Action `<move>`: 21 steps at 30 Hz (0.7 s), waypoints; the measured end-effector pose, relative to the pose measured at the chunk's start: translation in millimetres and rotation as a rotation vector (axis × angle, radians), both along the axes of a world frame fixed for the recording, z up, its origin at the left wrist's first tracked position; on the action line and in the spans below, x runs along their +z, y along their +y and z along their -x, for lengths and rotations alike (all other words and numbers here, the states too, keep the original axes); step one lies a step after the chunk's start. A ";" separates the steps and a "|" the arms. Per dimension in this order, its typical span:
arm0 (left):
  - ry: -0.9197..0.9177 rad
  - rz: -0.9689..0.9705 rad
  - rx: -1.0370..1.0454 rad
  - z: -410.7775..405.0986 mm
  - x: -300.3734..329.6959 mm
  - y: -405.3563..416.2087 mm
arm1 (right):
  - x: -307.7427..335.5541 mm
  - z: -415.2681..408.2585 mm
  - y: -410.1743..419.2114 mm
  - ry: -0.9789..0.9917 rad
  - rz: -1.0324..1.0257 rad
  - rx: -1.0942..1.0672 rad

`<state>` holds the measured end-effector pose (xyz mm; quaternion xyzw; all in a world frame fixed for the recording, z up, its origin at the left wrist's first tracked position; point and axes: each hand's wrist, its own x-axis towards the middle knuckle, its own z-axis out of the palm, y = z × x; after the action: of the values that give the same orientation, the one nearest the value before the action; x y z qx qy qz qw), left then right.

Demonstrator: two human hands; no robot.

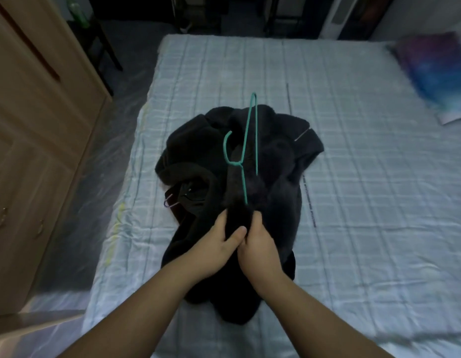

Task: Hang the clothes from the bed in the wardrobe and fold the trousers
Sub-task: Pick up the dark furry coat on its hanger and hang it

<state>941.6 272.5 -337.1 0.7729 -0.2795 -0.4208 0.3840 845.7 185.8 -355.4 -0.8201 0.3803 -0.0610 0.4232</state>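
Observation:
A heap of black clothes (198,151) lies in the middle of the bed (353,189). A green wire hanger (243,148) stands tilted on top of the heap, its lower end buried in the black fabric. My left hand (224,244) and my right hand (260,244) are side by side at the near end of the heap, both closed on a raised fold of a black garment just below the hanger. A purple hanger (168,202) peeks out from under the heap's left side.
A wooden wardrobe (30,151) with closed doors stands on the left, across a narrow strip of floor. A colourful pillow (436,73) lies at the bed's far right. Dark furniture stands beyond the far end of the bed.

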 end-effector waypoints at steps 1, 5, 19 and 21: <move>0.037 0.041 0.010 4.5 5.1 0.4 | 4.7 1.6 7.7 -0.024 -0.054 -0.016; 0.077 0.131 0.075 9.0 20.7 5.0 | 25.8 6.7 25.7 -0.157 -0.219 0.010; -0.232 0.174 0.130 24.1 43.6 -23.0 | 77.6 47.1 -16.0 -0.357 -0.713 -0.057; -0.253 0.195 0.182 31.6 47.5 -36.8 | 76.9 55.5 -30.0 -0.351 -0.698 -0.032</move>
<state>910.0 235.7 -289.7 0.8010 -0.2939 -0.2544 0.4553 790.1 155.8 -278.5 -0.5978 0.3126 -0.0737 0.7345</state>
